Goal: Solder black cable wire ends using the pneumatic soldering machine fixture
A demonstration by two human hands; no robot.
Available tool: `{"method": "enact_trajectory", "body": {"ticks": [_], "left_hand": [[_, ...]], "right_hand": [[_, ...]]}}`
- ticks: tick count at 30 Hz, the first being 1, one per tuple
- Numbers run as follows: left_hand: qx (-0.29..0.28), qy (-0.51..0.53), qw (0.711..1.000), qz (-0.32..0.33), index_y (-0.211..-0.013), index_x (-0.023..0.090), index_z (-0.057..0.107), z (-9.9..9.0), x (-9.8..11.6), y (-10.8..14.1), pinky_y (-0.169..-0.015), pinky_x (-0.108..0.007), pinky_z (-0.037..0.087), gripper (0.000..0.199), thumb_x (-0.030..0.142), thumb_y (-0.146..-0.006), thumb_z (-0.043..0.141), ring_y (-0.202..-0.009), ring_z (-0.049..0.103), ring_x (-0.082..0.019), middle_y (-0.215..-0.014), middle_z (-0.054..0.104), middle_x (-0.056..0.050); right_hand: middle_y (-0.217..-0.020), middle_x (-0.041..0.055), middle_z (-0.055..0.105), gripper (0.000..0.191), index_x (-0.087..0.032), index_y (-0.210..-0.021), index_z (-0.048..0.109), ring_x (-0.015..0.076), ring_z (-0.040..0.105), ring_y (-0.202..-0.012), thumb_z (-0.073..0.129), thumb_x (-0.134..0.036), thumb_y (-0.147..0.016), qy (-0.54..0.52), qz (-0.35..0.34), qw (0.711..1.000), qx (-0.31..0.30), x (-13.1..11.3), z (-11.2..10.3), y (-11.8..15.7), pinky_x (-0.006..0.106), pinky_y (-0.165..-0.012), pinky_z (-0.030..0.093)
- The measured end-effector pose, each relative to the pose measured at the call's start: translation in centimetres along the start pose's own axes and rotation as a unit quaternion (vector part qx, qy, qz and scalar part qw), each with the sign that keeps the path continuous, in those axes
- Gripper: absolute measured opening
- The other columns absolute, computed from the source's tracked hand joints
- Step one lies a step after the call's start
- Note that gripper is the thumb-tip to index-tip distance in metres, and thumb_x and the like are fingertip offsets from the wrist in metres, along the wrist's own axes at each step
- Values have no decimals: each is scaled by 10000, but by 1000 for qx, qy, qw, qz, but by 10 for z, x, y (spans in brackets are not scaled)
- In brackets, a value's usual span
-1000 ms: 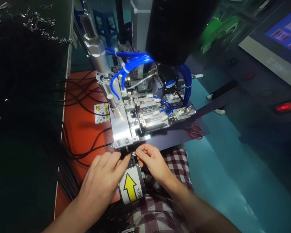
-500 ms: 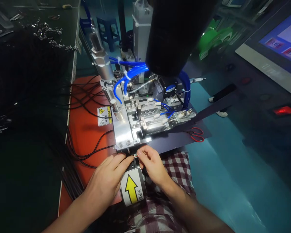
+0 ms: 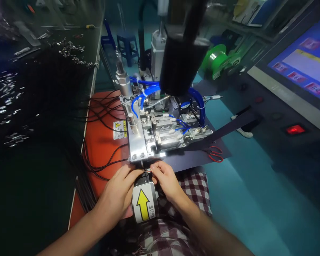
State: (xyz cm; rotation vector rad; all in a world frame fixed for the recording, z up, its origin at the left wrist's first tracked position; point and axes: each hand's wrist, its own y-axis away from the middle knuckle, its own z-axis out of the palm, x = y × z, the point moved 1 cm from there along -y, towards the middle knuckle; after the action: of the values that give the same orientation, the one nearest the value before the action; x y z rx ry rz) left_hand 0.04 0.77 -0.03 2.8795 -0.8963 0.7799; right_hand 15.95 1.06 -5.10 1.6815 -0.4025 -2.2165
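At the machine's near edge, thin wire ends (image 3: 148, 170) with white and reddish colours show between my two hands. My left hand (image 3: 117, 190) is closed, thumb and fingers pinched on the wires from the left side. From the right, the thumb and forefinger of my right hand (image 3: 166, 179) pinch the wire tips. A small black fixture (image 3: 142, 179) sits just beneath the fingertips. Below it is a rounded housing with a yellow arrow label (image 3: 142, 204). The metal machine (image 3: 137, 144), with cylinders and blue air tubes (image 3: 150, 89), stands directly beyond both hands.
Black cables (image 3: 106, 165) trail over the orange mat (image 3: 101, 135) at left. Red-handled scissors (image 3: 216, 154) lie on the dark base plate at right. A black tube (image 3: 182, 64) hangs above. Farther off are a green wire spool (image 3: 214, 60) and a screen (image 3: 304, 67).
The view has shifted, so the machine and table sit lower and more of the background shows. My left fingertips have drawn slightly left, exposing more wire; the right pinch looks the same.
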Motion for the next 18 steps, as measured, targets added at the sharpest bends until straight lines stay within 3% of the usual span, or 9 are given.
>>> {"method": "enact_trajectory", "body": {"ticks": [4,9,12,18], "left_hand": [[10,-51,998,-43,-1123,139,555,-7,1,22,-835,-303,523,304,148,-914,335,-975,584,-190,-1056,577,-112],[-12,-192,980,-50,-1322,163,434,3,1,55,-890,-422,498,456,126,-873,365,-1137,516,-276,-1256,535,-140],[-19,-249,966,-59,-1352,130,402,11,2,59,-870,-443,502,486,136,-866,389,-1174,487,-319,-1310,505,-166],[-13,-283,957,-67,-1347,140,419,13,3,56,-880,-394,505,486,130,-861,395,-1173,497,-295,-1290,528,-147]], "right_hand": [[-478,-75,458,289,-188,-686,486,99,396,-455,579,-445,-779,5,-11,1000,-10,3,-2,0,244,-511,311],[-481,-75,458,301,-190,-674,472,97,394,-454,580,-451,-779,2,-22,1000,-18,5,-2,-1,248,-518,315],[-486,-74,456,308,-188,-671,472,97,396,-459,594,-452,-772,-1,-26,1000,-17,5,-2,-2,247,-516,315],[-577,-46,492,373,-166,-692,510,91,433,-475,559,-524,-789,-10,-20,1000,-14,3,-6,1,241,-513,341]]}}
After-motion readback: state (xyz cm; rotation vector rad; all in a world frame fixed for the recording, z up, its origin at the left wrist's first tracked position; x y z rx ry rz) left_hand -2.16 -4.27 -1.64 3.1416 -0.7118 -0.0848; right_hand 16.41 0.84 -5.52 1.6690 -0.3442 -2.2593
